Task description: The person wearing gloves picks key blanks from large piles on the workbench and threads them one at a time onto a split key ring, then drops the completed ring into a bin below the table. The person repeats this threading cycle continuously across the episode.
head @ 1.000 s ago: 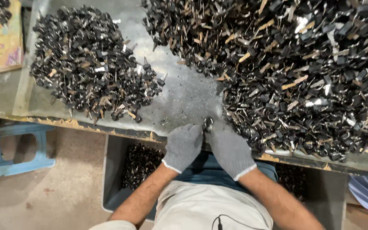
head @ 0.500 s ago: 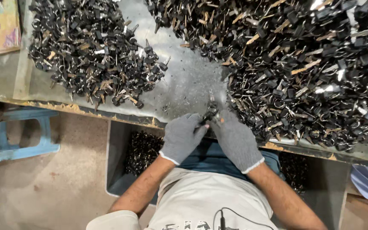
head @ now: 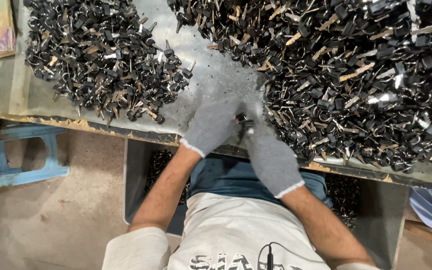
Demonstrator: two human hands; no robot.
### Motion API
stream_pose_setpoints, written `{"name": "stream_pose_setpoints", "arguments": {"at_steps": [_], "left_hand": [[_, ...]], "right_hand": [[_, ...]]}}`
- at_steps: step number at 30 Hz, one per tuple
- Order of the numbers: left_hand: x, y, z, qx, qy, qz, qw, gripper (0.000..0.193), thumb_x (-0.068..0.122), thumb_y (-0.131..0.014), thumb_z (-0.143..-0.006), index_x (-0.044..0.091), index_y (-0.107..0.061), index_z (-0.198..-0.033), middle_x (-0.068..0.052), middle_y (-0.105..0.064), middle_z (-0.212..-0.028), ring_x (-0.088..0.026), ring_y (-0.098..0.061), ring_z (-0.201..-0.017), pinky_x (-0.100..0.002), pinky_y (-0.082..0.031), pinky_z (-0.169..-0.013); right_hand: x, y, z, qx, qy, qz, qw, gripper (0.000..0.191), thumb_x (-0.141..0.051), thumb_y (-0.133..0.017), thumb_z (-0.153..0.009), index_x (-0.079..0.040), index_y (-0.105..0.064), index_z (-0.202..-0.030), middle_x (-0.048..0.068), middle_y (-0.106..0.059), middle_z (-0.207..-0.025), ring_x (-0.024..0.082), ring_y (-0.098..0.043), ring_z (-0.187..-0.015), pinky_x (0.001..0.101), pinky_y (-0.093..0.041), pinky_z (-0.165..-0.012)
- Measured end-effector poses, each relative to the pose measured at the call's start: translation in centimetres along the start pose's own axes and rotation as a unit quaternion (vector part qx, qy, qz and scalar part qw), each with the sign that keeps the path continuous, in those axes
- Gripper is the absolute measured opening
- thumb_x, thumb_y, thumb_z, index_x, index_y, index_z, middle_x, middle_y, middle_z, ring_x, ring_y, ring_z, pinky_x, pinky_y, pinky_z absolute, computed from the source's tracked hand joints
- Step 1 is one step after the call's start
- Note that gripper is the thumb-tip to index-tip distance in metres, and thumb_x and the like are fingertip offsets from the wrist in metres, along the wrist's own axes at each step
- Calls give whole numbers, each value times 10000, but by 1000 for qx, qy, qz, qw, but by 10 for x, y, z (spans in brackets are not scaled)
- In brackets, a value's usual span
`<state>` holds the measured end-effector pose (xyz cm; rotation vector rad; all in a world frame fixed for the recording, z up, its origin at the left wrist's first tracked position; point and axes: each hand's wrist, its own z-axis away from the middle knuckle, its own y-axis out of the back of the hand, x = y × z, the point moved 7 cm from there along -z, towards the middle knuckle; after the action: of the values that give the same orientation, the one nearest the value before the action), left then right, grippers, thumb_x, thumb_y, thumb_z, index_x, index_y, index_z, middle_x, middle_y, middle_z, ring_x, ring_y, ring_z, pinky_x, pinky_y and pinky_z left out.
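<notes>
- The left hand point(head: 211, 127) and the right hand point(head: 272, 159), both in grey knit gloves, meet at the near edge of the table, just below the middle of the frame. Their fingertips close together on a small dark key piece point(head: 244, 121) — black head, bit of metal — so each hand is curled in a pinch on it, not clenched into a fist.
- Held between two sets of fingers like this, the piece can be turned or worked from both ends; what exactly is being done to it is too small and blurred to tell.
- The big heap of keys point(head: 356, 75) fills the upper right of the frame and runs right up to the right hand, within easy reach.
- A smaller heap of keys point(head: 103, 60) lies upper left, well apart from the big one across a bare strip — the split looks deliberate, as if two lots are kept from mixing.
- The metal tabletop point(head: 211, 75) is grey, scuffed and speckled, its front edge rusty and chipped.
- Under the table, beside the person's lap, a grey bin point(head: 136, 170) holds more dark pieces.
- A blue stool point(head: 31, 160) stands at the left on a dusty concrete floor point(head: 66, 225).
</notes>
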<state>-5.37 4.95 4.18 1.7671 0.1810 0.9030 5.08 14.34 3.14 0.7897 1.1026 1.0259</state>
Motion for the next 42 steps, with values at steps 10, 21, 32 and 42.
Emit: {"name": "stream_pose_setpoints", "arguments": {"at_steps": [10,21,32,42], "left_hand": [[2,-5,39,85,48,12,995,218,121,-692,-878,88,-634,-1086,-142,-685,-999,-366,-667,-978,-499,-515,-860],[0,0,44,109,41,45,992,353,61,-679,-842,56,-630,-1191,-145,-664,-960,-377,-654,-946,-495,-508,-850],[24,4,51,165,38,-63,984,216,116,-703,-879,67,-624,-1074,-118,-651,-928,-324,-658,-889,-450,-507,-787],[11,-4,54,141,85,1,986,149,164,-720,-867,124,-615,-964,-78,-647,-883,-322,-651,-824,-464,-494,-740]], "right_hand": [[5,8,-24,70,-2,-55,996,217,-205,-581,-988,8,-543,-1015,213,-705,-829,382,-717,-655,499,-574,-514],[-8,11,-16,118,32,0,992,231,-220,-616,-918,-26,-576,-1037,193,-697,-780,366,-720,-621,459,-567,-422],[11,6,-20,100,42,-132,985,310,-228,-624,-955,25,-571,-1126,257,-686,-851,424,-706,-730,500,-575,-590],[9,-2,-2,50,23,-24,998,370,-285,-667,-893,-26,-585,-1144,230,-646,-1015,395,-718,-662,486,-597,-516]]}}
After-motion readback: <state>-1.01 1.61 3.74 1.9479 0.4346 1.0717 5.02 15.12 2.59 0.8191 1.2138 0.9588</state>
